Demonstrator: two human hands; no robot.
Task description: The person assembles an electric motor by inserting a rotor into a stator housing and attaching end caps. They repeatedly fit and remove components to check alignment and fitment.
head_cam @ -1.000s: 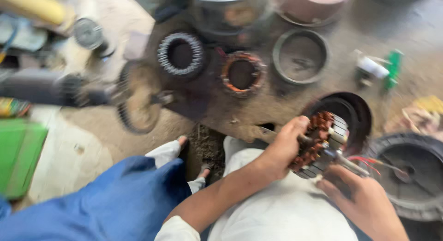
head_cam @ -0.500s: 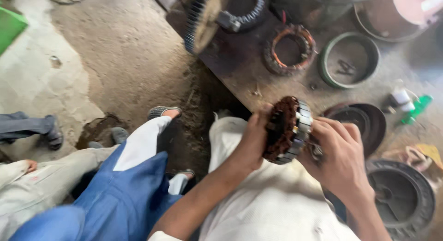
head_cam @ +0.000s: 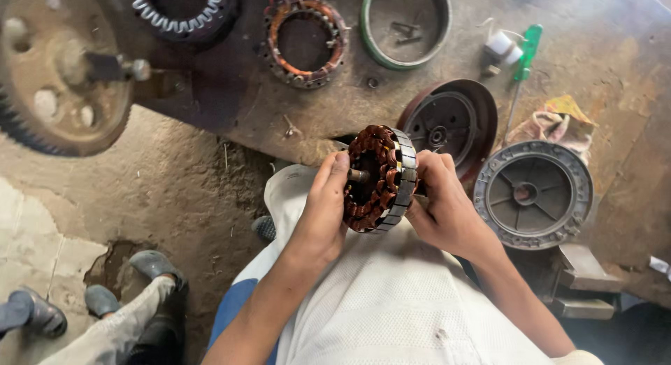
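Nearest me, over the lap in white cloth, I see both hands wrapped around a wound motor stator point(head_cam: 377, 177), held on edge between them. My left hand point(head_cam: 323, 210) presses its fingers and thumb against the copper-coil face, next to a short shaft stub sticking out of the middle. My right hand point(head_cam: 442, 205) is curled round the far side, fingers over the grey laminated rim. At the near left, another person's grey trouser leg and dark shoes point(head_cam: 105, 300) rest on the dirt floor.

Just beyond the stator, a dark red round motor cover point(head_cam: 447, 124) lies on the stained bench point(head_cam: 244, 106). To its right is a grey ribbed end cover point(head_cam: 533, 195), with a crumpled rag point(head_cam: 552, 124) behind it. Farther off, I see a green-handled screwdriver point(head_cam: 524, 57), a green-rimmed ring point(head_cam: 405, 26), a second copper-wound stator point(head_cam: 305, 40), and a big toothed gear point(head_cam: 59, 71) at the far left.
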